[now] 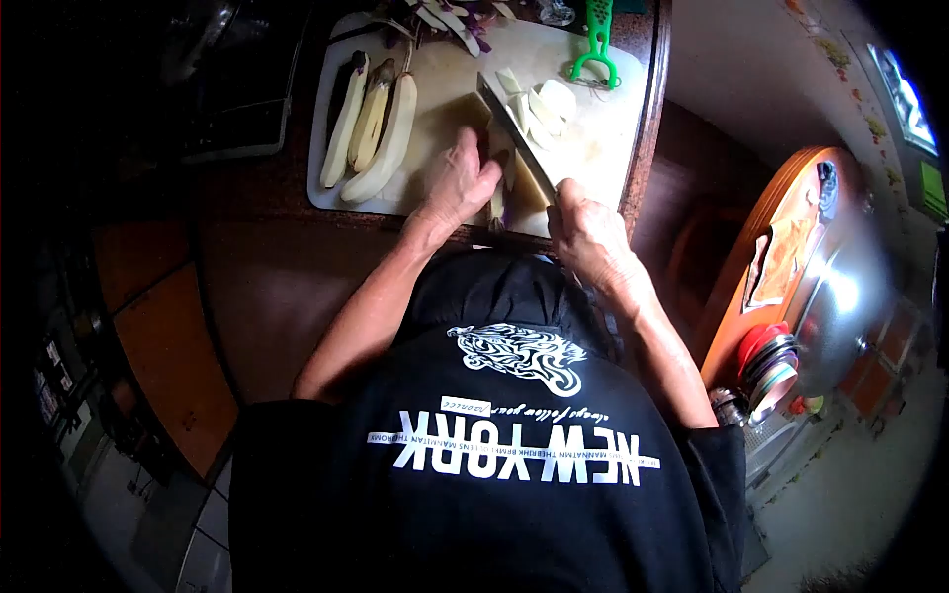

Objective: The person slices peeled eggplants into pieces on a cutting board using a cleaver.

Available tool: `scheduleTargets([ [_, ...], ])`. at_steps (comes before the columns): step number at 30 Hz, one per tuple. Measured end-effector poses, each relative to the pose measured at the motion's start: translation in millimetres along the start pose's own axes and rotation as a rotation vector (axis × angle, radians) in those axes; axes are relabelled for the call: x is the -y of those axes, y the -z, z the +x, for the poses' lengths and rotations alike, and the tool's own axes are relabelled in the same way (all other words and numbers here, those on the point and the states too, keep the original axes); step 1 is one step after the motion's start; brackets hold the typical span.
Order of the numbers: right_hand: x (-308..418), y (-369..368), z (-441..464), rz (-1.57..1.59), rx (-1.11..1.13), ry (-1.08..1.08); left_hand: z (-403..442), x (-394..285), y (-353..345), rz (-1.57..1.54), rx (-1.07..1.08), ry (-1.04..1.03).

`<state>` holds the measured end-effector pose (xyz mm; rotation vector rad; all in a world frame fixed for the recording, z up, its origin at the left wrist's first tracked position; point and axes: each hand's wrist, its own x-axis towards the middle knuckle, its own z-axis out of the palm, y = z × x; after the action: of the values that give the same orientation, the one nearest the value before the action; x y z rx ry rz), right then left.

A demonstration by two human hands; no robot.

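Over the cutting board (615,138), our right hand (590,237) grips the knife (517,136), its long axis slanting with the tip forward-left, while our left hand (458,185) nears a pale vegetable (497,206) pointing toward us, its hold unclear.

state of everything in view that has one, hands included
right hand, closed on the knife
knife, held, blade slanting across the board
left hand, beside the blade, hold unclear
three pale vegetables, largely peeled, lying side by side
cut pieces, loose
green peeler, lying unheld
peelings, loose
board, partly covered
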<state>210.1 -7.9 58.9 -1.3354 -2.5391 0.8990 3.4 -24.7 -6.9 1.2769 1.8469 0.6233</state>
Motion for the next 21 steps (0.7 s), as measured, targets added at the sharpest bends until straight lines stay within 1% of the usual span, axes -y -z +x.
scheduleTargets([
  [2, 2, 11, -2, 0.0, 0.035, -0.077, 1, 3, -5, 0.003, -0.009, -0.01],
  [3, 6, 18, -6, -0.002, 0.038, -0.076, 1, 6, -7, 0.038, -0.036, -0.038],
  [5, 13, 32, -12, 0.04, 0.104, -0.135, -1, 8, -6, 0.074, -0.07, -0.056],
  [7, 14, 35, -16, 0.039, 0.09, -0.095, 0, 1, -5, -0.002, -0.069, -0.081],
  [8, 14, 35, -17, 0.02, 0.094, -0.072, 3, 10, -12, -0.076, -0.085, -0.097],
  [9, 15, 35, -18, 0.003, 0.099, -0.047, 3, 10, -11, -0.077, -0.082, -0.096],
  [12, 18, 36, -15, -0.021, 0.143, -0.097, 3, 12, -7, 0.012, -0.042, -0.121],
  [13, 15, 32, -13, -0.021, 0.144, -0.099, 4, 16, -10, 0.046, -0.081, -0.164],
  [14, 10, 23, -11, -0.011, 0.1, -0.051, 5, 18, -13, 0.078, -0.12, -0.209],
  [15, 4, 13, -9, -0.002, 0.055, -0.003, 4, 16, -12, 0.077, -0.116, -0.214],
  [16, -1, 3, -4, -0.047, 0.047, 0.054, 2, 12, -10, 0.09, -0.126, -0.162],
  [17, -7, -10, -1, -0.103, -0.021, 0.131, 1, 11, -7, 0.104, -0.139, -0.109],
  [19, -1, -12, 4, -0.066, -0.03, 0.132, -7, 5, 0, 0.115, -0.126, -0.085],
  [21, -6, -13, 4, -0.091, -0.012, 0.116, -19, -9, 5, 0.189, -0.119, -0.038],
])
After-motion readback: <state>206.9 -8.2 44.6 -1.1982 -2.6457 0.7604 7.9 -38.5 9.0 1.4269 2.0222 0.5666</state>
